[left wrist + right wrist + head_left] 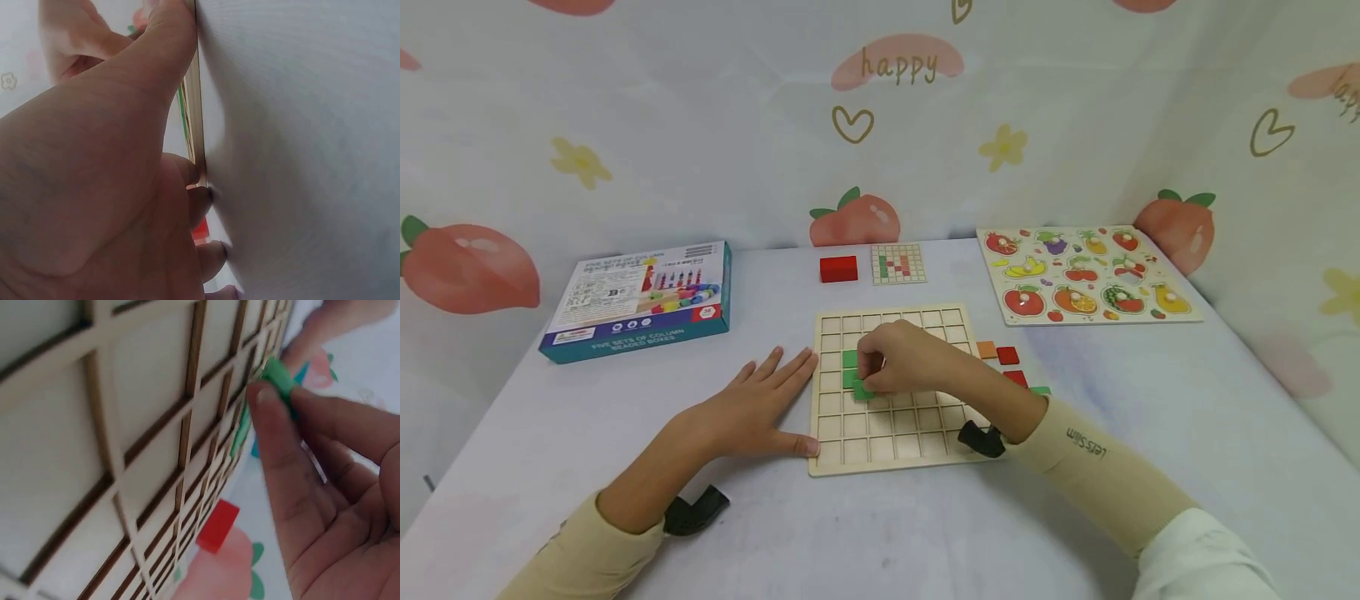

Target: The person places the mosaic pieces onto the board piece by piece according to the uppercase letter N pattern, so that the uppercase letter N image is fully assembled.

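A square wooden grid board [917, 446] lies on the table in front of me. My right hand [906, 358] is over its left half and pinches a green square tile [280, 378] between thumb and fingers. Two other green tiles [849, 359] sit in cells of the second column, partly covered by that hand. My left hand [748, 417] lies with fingers spread beside the board, its thumb and a fingertip touching the left edge. In the left wrist view the left thumb [165, 44] is against the board's side.
Orange [986, 350], red [1008, 356] and green tiles lie right of the board, partly under my forearm. Behind it are a red block [838, 269] and a small pattern card [898, 264]. A bead-toy box [640, 296] is at left, a fruit puzzle [1086, 275] at right.
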Action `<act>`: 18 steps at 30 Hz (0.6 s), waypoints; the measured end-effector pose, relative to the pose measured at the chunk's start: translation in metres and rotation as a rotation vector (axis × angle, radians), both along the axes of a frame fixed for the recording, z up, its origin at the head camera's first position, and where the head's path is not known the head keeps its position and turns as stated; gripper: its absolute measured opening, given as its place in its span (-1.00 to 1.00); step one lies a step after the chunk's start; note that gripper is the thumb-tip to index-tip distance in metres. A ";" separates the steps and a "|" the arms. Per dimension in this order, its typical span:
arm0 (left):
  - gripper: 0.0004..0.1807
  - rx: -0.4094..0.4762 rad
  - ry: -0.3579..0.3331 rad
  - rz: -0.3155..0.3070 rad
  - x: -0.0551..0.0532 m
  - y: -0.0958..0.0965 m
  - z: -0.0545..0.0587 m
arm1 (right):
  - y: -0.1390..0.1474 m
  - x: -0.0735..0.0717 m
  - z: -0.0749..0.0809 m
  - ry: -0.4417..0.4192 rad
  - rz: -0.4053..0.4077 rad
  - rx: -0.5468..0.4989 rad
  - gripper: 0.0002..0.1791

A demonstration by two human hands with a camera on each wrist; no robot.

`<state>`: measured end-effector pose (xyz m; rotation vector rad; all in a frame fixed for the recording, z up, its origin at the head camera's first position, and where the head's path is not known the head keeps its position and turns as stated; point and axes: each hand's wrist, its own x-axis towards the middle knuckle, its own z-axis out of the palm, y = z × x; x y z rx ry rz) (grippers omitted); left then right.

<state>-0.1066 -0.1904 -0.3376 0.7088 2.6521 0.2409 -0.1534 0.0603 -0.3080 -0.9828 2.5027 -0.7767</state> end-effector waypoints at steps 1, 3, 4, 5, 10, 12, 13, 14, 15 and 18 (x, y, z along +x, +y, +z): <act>0.33 0.001 0.000 0.001 0.000 0.000 0.000 | -0.003 0.000 -0.001 0.021 0.004 0.014 -0.81; 0.33 0.003 0.001 0.002 0.001 0.000 0.000 | -0.009 0.001 -0.002 0.052 0.000 0.045 -0.79; 0.33 0.005 0.002 0.001 0.001 0.000 0.000 | -0.011 0.002 -0.003 0.063 -0.003 0.058 -0.79; 0.33 0.007 0.001 0.001 0.001 0.000 0.000 | -0.013 0.003 -0.003 0.072 -0.005 0.069 -0.78; 0.33 0.010 -0.001 0.003 0.001 0.000 0.001 | -0.021 0.010 -0.003 0.100 -0.010 0.113 -0.76; 0.33 0.008 0.000 0.005 0.001 0.000 0.000 | -0.022 0.012 -0.003 0.109 -0.013 0.133 -0.76; 0.33 0.008 0.000 0.005 0.001 0.001 0.000 | -0.022 0.014 -0.002 0.113 -0.014 0.143 -0.76; 0.33 0.008 0.001 0.005 0.001 0.001 0.000 | -0.022 0.015 -0.002 0.117 -0.015 0.153 -0.76; 0.33 0.008 0.002 0.005 0.001 0.001 0.000 | -0.022 0.016 -0.001 0.121 -0.015 0.162 -0.78; 0.33 0.009 0.002 0.005 0.001 0.001 0.000 | -0.020 0.020 0.000 0.131 -0.007 0.189 -0.86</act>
